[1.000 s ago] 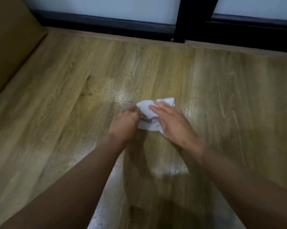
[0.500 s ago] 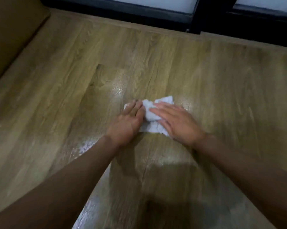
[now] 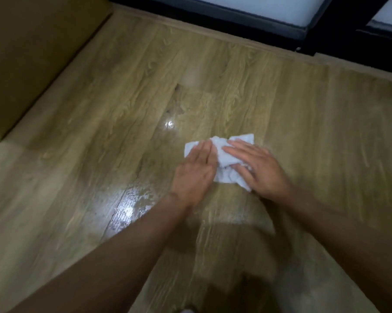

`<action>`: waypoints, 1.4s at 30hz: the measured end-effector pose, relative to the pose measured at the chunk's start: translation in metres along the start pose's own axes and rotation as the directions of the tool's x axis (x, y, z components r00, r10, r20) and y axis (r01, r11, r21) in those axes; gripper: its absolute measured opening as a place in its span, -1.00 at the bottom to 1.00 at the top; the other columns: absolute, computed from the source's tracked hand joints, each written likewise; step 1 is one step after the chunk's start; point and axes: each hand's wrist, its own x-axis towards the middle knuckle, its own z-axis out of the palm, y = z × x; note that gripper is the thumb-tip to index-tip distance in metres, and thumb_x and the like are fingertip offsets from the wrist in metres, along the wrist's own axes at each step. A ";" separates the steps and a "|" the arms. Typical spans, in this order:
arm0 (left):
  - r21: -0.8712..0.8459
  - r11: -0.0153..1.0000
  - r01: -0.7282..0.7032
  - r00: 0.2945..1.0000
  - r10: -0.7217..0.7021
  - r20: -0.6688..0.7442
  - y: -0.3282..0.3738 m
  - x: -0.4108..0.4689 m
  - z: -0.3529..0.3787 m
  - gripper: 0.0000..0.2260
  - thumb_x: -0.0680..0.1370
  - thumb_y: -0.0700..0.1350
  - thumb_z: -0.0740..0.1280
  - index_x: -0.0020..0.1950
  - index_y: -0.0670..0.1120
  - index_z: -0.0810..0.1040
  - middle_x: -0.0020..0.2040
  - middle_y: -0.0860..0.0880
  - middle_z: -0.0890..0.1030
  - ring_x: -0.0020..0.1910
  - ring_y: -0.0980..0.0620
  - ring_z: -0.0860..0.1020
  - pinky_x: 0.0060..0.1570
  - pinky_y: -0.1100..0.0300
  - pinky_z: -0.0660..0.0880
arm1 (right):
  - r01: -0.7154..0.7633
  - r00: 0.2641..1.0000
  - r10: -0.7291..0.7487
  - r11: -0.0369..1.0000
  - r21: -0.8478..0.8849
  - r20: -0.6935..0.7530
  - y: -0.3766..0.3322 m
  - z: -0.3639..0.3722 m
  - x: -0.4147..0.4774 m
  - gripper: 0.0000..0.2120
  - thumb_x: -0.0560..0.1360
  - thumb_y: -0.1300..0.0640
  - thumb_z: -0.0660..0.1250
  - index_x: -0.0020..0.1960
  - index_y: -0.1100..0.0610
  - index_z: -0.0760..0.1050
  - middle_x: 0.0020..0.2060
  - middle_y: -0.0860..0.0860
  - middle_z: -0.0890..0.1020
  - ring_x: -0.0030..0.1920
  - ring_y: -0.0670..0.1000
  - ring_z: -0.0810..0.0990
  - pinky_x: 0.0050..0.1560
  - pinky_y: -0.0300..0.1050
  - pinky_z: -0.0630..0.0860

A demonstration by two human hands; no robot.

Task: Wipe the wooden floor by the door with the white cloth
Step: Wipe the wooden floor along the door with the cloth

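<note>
A crumpled white cloth lies on the wooden floor a little right of centre. My left hand lies flat on the cloth's left part, fingers straight and together. My right hand presses flat on its right part, fingers spread and pointing left. Most of the cloth is hidden under both palms; only its middle and two upper corners show.
The dark door frame with pale panels runs along the top right. A brown wall or cabinet side rises at the left. Wet, shiny patches glisten on the boards left of my left forearm.
My left hand went from curled beside the cloth to flat on top of it. The view has swung so the cloth and both hands sit further right.
</note>
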 end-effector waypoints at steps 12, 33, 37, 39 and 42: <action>0.051 0.939 0.341 0.933 -0.345 0.103 -0.057 0.017 -0.026 -0.57 0.61 -0.14 -0.01 0.45 -0.24 0.28 0.43 -0.29 0.31 0.42 -0.21 0.30 0.33 0.00 0.31 | -0.090 0.996 0.088 0.989 0.120 0.020 -0.071 0.043 0.084 -0.45 0.47 0.10 0.01 0.43 0.13 0.35 0.44 0.09 0.36 0.49 0.09 0.22 0.49 0.07 0.11; -0.051 0.898 0.437 0.899 -0.438 -0.010 -0.155 0.018 -0.011 -0.59 0.63 -0.21 0.09 0.49 -0.20 0.21 0.50 -0.17 0.23 0.48 -0.13 0.22 0.37 -0.03 0.29 | 0.116 0.992 -0.117 0.992 0.042 0.041 -0.077 0.070 0.178 -0.53 0.49 0.14 0.08 0.37 0.14 0.43 0.37 0.09 0.45 0.44 0.09 0.32 0.44 0.06 0.20; -0.113 0.791 0.601 0.798 -0.603 0.018 -0.199 0.067 -0.035 -0.69 0.63 -0.22 0.11 0.36 -0.24 0.38 0.33 -0.27 0.43 0.30 -0.21 0.42 0.26 -0.02 0.33 | -0.044 0.995 0.042 0.999 0.025 0.088 -0.100 0.079 0.267 -0.51 0.49 0.22 0.22 0.42 0.11 0.35 0.42 0.08 0.37 0.45 0.08 0.26 0.43 -0.01 0.16; -0.074 0.768 0.636 0.771 -0.635 0.037 -0.207 0.083 -0.048 -0.70 0.58 -0.20 0.21 0.30 -0.22 0.45 0.25 -0.26 0.50 0.24 -0.23 0.48 0.19 0.00 0.40 | -0.121 0.990 0.117 0.992 0.043 0.077 -0.109 0.079 0.285 -0.56 0.44 0.20 0.30 0.32 0.11 0.45 0.30 0.09 0.48 0.35 0.08 0.37 0.33 -0.07 0.28; -0.074 0.791 0.607 0.794 -0.607 0.016 -0.193 0.082 -0.046 -0.73 0.50 -0.18 0.30 0.18 -0.20 0.53 0.16 -0.23 0.57 0.15 -0.21 0.53 0.08 0.02 0.43 | -0.066 0.998 0.065 0.996 0.060 0.008 -0.110 0.079 0.251 -0.50 0.38 0.06 0.14 0.28 0.16 0.48 0.27 0.14 0.51 0.36 0.14 0.38 0.35 0.04 0.30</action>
